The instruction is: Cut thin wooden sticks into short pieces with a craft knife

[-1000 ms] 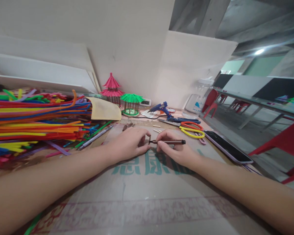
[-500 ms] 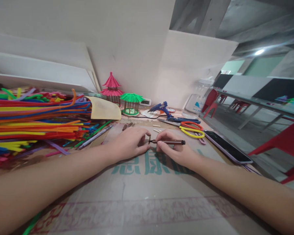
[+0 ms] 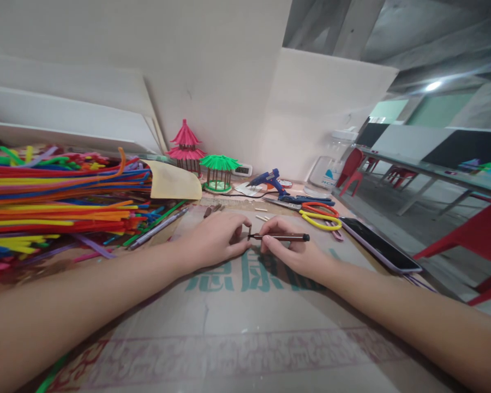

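My right hand [image 3: 288, 243] is closed round a brown marker pen [image 3: 288, 237], its tip pointing left. Between the thumb and forefinger of my left hand [image 3: 219, 237] is a short thin stick [image 3: 250, 231], held upright and partly dark. The pen's tip meets the stick or sits right at it. Both hands rest over a cardboard sheet [image 3: 229, 322] printed with green characters. Just beyond the hands lie a few short pale sticks [image 3: 262, 218]. Some short brown pieces [image 3: 213, 210] are behind my left hand.
Bundles of coloured pipe cleaners [image 3: 65, 191] fill the left side. Behind stand a pink pagoda model [image 3: 185, 144] and a green-roofed pavilion model [image 3: 219, 173]. A blue glue gun [image 3: 270, 179], scissors [image 3: 319, 213], a phone [image 3: 378, 244] and a clear plastic jug [image 3: 327, 166] are at the right.
Hands, marker pen and stick hold nearly the same place. Only a very slight shift of the view shows.
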`<state>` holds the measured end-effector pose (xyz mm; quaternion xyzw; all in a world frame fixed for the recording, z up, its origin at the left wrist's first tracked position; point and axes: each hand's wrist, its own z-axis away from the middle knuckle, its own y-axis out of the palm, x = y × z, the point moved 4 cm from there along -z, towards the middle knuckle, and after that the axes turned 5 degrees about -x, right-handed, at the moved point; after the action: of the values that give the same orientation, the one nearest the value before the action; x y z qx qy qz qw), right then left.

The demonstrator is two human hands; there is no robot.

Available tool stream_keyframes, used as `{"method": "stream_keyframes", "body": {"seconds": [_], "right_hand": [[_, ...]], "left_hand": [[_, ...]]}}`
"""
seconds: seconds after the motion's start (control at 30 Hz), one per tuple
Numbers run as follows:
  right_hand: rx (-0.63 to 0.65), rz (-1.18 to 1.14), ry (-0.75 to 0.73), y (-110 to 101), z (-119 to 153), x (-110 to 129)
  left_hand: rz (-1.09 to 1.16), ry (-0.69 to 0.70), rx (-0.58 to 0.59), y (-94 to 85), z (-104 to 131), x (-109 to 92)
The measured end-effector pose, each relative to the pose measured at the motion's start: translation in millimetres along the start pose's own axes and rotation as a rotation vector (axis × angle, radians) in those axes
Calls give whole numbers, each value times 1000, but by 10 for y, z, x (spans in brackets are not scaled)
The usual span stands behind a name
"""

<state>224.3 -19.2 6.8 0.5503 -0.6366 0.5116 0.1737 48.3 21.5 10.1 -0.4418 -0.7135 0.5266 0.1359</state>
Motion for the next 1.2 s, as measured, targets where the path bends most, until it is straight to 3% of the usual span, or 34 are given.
{"method": "stream_keyframes", "body": {"seconds": [0.37, 0.6, 1.2], "right_hand": [[12, -10, 17, -4, 4, -29], [-55, -92, 35, -33, 10, -43], [-30, -85, 71, -19, -9, -64]], "left_hand": [[-8, -13, 5, -11, -10, -5], [-16, -20, 13, -5, -14, -13], [-23, -8, 1, 9, -5, 20]]}}
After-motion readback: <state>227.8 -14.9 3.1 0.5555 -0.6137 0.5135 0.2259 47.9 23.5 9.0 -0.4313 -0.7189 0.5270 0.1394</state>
